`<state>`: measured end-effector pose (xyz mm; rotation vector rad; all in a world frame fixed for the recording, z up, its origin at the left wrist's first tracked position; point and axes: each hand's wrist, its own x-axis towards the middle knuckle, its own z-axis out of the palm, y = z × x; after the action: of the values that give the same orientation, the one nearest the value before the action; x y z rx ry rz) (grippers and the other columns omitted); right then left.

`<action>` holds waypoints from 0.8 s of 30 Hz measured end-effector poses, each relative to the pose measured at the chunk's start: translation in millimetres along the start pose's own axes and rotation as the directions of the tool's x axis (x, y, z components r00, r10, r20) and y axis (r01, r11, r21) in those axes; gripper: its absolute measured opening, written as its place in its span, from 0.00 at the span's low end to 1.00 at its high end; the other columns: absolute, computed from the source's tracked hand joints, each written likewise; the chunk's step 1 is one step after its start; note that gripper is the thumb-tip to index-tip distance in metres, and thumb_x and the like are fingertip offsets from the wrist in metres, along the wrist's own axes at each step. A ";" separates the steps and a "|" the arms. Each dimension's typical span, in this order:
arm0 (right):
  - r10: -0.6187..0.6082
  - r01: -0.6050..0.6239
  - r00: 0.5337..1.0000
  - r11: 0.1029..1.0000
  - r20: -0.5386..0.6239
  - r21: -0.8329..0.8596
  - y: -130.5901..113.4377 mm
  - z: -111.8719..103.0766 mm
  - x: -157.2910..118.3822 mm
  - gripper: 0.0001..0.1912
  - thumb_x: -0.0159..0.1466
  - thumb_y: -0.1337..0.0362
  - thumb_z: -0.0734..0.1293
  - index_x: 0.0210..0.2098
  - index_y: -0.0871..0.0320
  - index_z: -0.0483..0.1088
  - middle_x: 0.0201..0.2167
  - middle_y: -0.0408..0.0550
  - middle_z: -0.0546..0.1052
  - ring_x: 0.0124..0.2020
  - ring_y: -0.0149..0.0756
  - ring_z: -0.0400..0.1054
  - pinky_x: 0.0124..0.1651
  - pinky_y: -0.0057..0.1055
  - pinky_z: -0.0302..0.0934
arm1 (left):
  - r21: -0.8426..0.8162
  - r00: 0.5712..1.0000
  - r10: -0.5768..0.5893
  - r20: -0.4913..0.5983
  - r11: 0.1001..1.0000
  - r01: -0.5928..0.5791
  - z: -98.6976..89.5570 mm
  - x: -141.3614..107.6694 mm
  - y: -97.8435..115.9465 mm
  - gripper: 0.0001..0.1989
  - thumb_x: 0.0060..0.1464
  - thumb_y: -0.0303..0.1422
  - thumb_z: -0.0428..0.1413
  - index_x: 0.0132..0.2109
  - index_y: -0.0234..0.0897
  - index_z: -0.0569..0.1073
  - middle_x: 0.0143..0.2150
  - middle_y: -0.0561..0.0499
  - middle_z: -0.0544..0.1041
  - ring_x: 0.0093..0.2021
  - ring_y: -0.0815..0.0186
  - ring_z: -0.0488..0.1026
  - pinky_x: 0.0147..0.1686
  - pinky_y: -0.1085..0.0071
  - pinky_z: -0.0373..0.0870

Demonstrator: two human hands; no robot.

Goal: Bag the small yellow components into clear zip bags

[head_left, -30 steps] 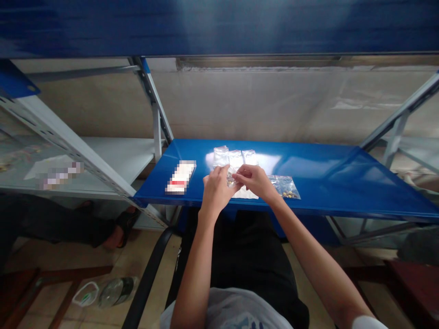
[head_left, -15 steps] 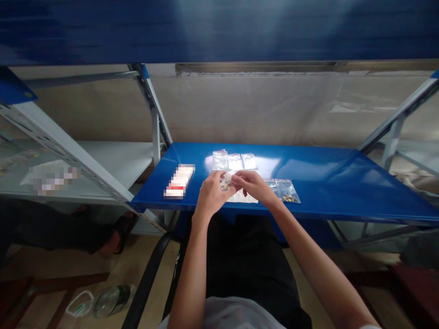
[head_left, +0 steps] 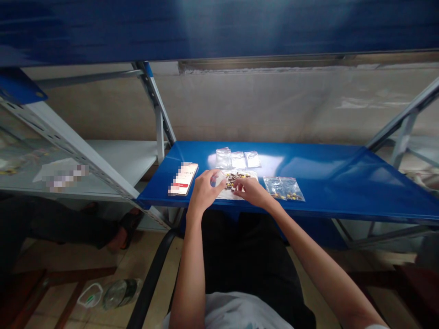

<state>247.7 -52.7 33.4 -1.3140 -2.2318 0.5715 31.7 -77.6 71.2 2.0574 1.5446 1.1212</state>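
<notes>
On the blue shelf lies a white sheet (head_left: 224,195) with a pile of small black-and-yellow pieces (head_left: 237,175) on it. My left hand (head_left: 205,189) is at the sheet's left side, thumb and fingers closed on a small clear plastic bag (head_left: 218,175), mostly hidden by the hand. My right hand (head_left: 252,191) reaches over the sheet from the right. Its fingers are bent down and drawn together at the pile; what they pinch is too small to make out. To the right lie two clear bags (head_left: 284,187) holding similar pieces.
Behind the sheet lie several flat clear zip bags (head_left: 238,159). A phone (head_left: 184,179) with a lit screen rests on the left. Metal uprights (head_left: 161,107) frame the shelf, and a blue panel (head_left: 219,32) hangs above. A person's leg and sandalled foot (head_left: 123,233) are at the left.
My hands, earlier together on the small clear bag, have separated. My right hand has let go of it and dropped to the pile, which now shows between the hands.
</notes>
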 end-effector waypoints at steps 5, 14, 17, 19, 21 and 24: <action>0.022 -0.019 0.999 0.993 0.023 -0.113 -3.4 8.9 1.4 0.06 0.65 0.71 0.69 0.39 0.58 0.79 0.33 0.49 0.82 0.35 0.39 0.74 0.40 0.31 0.58 | -0.034 0.994 -0.048 0.099 0.998 0.052 -1.6 -1.6 -5.4 0.22 0.57 0.41 0.65 0.56 0.39 0.78 0.48 0.47 0.83 0.44 0.61 0.80 0.43 0.68 0.78; -0.018 0.016 0.999 0.996 -0.029 -0.084 -11.3 -6.1 -0.2 0.07 0.66 0.75 0.67 0.38 0.61 0.78 0.33 0.51 0.81 0.34 0.37 0.72 0.38 0.29 0.57 | -0.025 0.970 -0.070 0.234 0.997 0.078 -3.9 -4.9 -3.4 0.24 0.55 0.41 0.67 0.56 0.36 0.79 0.50 0.44 0.84 0.43 0.59 0.82 0.47 0.66 0.79; 0.010 -0.002 0.992 0.998 -0.128 0.064 -15.5 -20.9 -1.4 0.05 0.65 0.72 0.68 0.38 0.60 0.77 0.31 0.49 0.81 0.32 0.35 0.72 0.37 0.29 0.58 | -0.056 0.968 -0.044 0.247 0.997 0.060 -0.7 -4.7 -3.7 0.24 0.55 0.41 0.67 0.57 0.35 0.79 0.51 0.43 0.84 0.44 0.59 0.82 0.48 0.64 0.79; 0.016 0.013 0.987 0.984 -0.161 0.178 -20.5 -28.9 -2.9 0.04 0.65 0.69 0.69 0.38 0.59 0.77 0.31 0.47 0.81 0.30 0.34 0.72 0.36 0.29 0.60 | -0.082 0.966 -0.036 0.255 0.995 0.059 2.1 -4.7 -2.8 0.25 0.55 0.41 0.68 0.57 0.35 0.79 0.52 0.43 0.83 0.45 0.58 0.82 0.49 0.63 0.79; 0.001 0.038 0.987 0.969 -0.158 0.242 -27.0 -33.6 -4.7 0.04 0.64 0.68 0.69 0.38 0.58 0.78 0.30 0.46 0.81 0.29 0.34 0.72 0.35 0.28 0.61 | -0.120 0.963 -0.030 0.268 0.991 0.064 4.4 -4.8 -0.9 0.25 0.55 0.41 0.68 0.57 0.36 0.78 0.52 0.42 0.83 0.45 0.58 0.82 0.48 0.63 0.79; -0.045 0.075 0.993 0.955 -0.111 0.286 -35.3 -36.0 -7.0 0.07 0.65 0.67 0.68 0.38 0.58 0.79 0.30 0.46 0.81 0.27 0.32 0.71 0.34 0.29 0.62 | -0.191 0.957 0.009 0.289 0.980 0.049 6.1 -5.0 2.6 0.25 0.56 0.42 0.67 0.57 0.37 0.79 0.52 0.43 0.83 0.45 0.58 0.82 0.47 0.63 0.79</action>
<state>248.0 -70.8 80.9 -1.0974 -2.0064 0.7582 37.4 -81.9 67.0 1.9649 1.2581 0.8785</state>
